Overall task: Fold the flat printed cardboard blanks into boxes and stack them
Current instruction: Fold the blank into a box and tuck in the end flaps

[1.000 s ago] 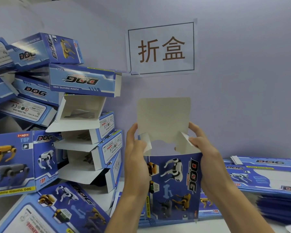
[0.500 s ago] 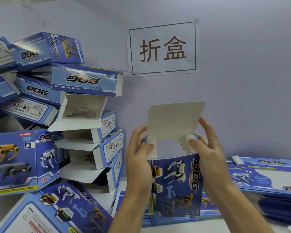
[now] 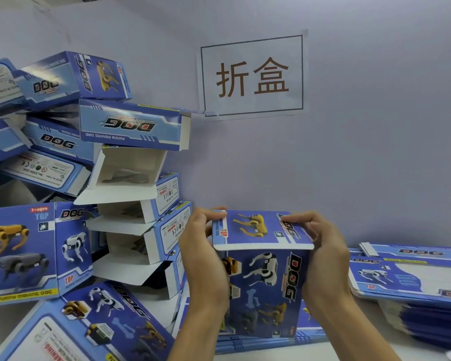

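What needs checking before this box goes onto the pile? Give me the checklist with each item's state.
1. Top flap folded down over the box: ok.
2. Flap's front edge tucked in: not ok, the white edge shows outside.
3. Left hand and right hand gripping both sides: ok.
4. Box bottom closed: cannot tell, hidden.
5. Pile of folded boxes stable: not ok, it lies leaning and jumbled.
6. Flat blanks within reach on the right: ok.
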The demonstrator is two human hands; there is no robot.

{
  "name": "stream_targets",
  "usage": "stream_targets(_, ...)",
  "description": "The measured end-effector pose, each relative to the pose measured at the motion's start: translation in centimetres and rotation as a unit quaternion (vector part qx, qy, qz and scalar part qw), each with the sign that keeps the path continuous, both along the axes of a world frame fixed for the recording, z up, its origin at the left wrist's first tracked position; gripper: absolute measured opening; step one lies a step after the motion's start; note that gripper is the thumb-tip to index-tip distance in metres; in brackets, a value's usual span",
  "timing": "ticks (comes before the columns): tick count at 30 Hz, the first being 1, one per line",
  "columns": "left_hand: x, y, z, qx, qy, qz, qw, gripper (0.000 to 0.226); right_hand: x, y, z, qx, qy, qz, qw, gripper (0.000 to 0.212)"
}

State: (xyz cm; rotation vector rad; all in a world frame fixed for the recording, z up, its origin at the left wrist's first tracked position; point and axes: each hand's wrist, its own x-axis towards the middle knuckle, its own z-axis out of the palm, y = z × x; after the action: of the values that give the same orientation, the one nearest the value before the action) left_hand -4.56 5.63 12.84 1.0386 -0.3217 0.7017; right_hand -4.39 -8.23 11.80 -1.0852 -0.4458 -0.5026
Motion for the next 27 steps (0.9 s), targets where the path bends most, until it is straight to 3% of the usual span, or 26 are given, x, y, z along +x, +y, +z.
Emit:
stream_targets(4,0.0,0.0,0.3,0.022,0.006,0.018,1.0,0.026,-0.4,-0.2,0.5,0.018,-0.044,0.125,0.991,0.036)
stream_targets(7,0.1,0.7,0.5,-0.009,0.039,0.008,0.999,0.029,-0.7,-0.5,0.6,-0.053,-0.071,0.159,0.983,0.053)
stream_targets(12,0.2,1.0,0.7,0.031,0.016,-0.027,0.999,0.045,-0.8,-1.5,1.1,-0.202,-0.093,0.033,0.974,0.079)
stream_targets(15,0.4,1.7,0.6,0.103,0.014,-0.05,0.993,0.022,-1.0,-2.8,1.8,-0.208,-0.101,-0.076,0.97,0.072)
stream_targets(18,1.0,2.5,0.2,0.169,0.033,-0.044,0.984,0.026,-0.9,-4.5,2.4,-0.097,-0.042,-0.075,0.992,0.058)
stream_targets(21,1.2,2.9,0.1,0.172,0.074,-0.06,0.981,0.022,-1.2,-6.2,2.5,-0.013,0.1,0.038,0.994,0.047)
stream_targets(24,1.2,3.0,-0.1,0.169,0.128,-0.094,0.973,0.031,-2.0,-6.4,2.2,-0.048,0.196,0.122,0.972,0.044)
stream_targets(27,0.9,3.1,-0.1,0.178,0.183,-0.113,0.96,0.043,-1.3,-5.0,1.6,-0.126,0.184,0.17,0.96,0.045)
